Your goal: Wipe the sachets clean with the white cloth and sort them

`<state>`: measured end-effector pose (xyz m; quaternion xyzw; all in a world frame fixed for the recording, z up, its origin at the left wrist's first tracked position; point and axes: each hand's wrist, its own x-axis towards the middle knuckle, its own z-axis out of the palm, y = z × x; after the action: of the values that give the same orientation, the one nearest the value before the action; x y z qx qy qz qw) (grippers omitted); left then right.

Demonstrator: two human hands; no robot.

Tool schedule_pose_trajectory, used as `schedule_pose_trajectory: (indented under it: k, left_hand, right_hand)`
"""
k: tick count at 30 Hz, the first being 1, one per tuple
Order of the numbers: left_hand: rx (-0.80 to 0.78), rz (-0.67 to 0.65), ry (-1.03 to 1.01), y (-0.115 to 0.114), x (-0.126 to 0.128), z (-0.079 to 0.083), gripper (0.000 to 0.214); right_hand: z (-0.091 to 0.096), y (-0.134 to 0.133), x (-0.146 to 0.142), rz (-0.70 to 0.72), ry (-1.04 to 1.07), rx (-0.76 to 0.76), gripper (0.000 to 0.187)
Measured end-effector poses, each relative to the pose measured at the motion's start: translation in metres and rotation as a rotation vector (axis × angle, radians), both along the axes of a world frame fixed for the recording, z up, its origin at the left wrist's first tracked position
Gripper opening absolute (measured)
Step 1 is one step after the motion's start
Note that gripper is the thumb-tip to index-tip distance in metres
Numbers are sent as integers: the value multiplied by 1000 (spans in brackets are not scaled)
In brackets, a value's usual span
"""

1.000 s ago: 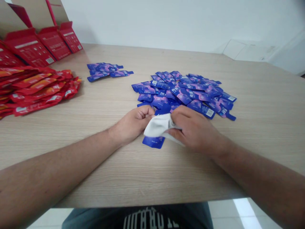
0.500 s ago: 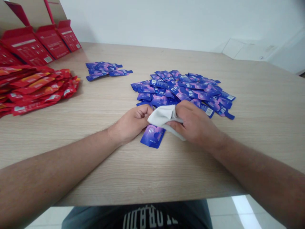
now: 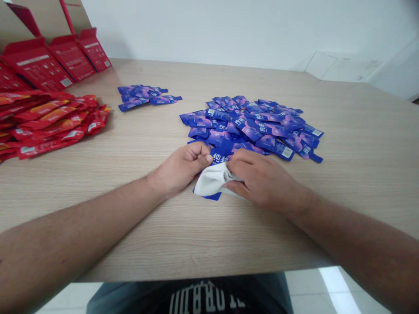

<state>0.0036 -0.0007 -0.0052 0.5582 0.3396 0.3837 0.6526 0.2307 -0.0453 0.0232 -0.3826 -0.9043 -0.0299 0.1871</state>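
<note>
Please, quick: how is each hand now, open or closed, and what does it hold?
Left hand: closed, against the white cloth and blue pouch; grip cannot be told.
Right hand: closed, holding the white cloth.

The white cloth [image 3: 212,181] has moved down over the blue sachet [image 3: 220,155], baring its printed top.

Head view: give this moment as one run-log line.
left hand: closed, touching blue sachet | right hand: grasping white cloth | nearby: sachet pile
</note>
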Motion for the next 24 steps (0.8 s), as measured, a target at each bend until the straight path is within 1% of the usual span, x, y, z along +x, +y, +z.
schedule_pose_trajectory:
  k: [3, 4, 5, 6, 9, 10, 11, 12, 16, 18, 20, 23, 24]
  left_hand:
    - [1, -3, 23, 0, 0, 0, 26]
    - [4, -3, 32, 1, 0, -1, 26]
    - [6, 0, 39, 1, 0, -1, 26]
    - [7, 5, 44, 1, 0, -1, 25]
    - [9, 24, 37, 0, -1, 0, 25]
    - [10, 26, 35, 0, -1, 0, 25]
    - [13, 26, 38, 0, -1, 0, 25]
    - [19, 27, 45, 1, -1, 0, 26]
    - [51, 4, 136, 3, -3, -3, 29]
    - [71, -1, 181, 3, -3, -5, 28]
    - [82, 31, 196, 2, -3, -5, 26]
    - [64, 100, 183, -1, -1, -3, 23]
    - [52, 111, 178, -2, 0, -3, 22]
  right_hand:
    - [0, 4, 5, -154, 90, 53, 29]
    - [0, 5, 5, -185, 113, 65, 30]
    - [-1, 5, 4, -185, 114, 63, 30]
    - [-1, 2, 2, -154, 91, 48, 28]
    - [0, -8, -8, 21, -36, -13, 17]
    - [1, -9, -10, 49, -60, -18, 16]
    - [2, -9, -9, 47, -61, -17, 16]
    - [3, -6, -5, 17, -43, -11, 18]
    - [3, 13, 15, -177, 87, 45, 31]
    - [1, 15, 16, -195, 102, 51, 32]
    - [-1, 9, 7, -124, 70, 16, 29]
    - [-2, -7, -8, 52, -32, -27, 17]
    - [-2, -9, -11, 86, -58, -26, 15]
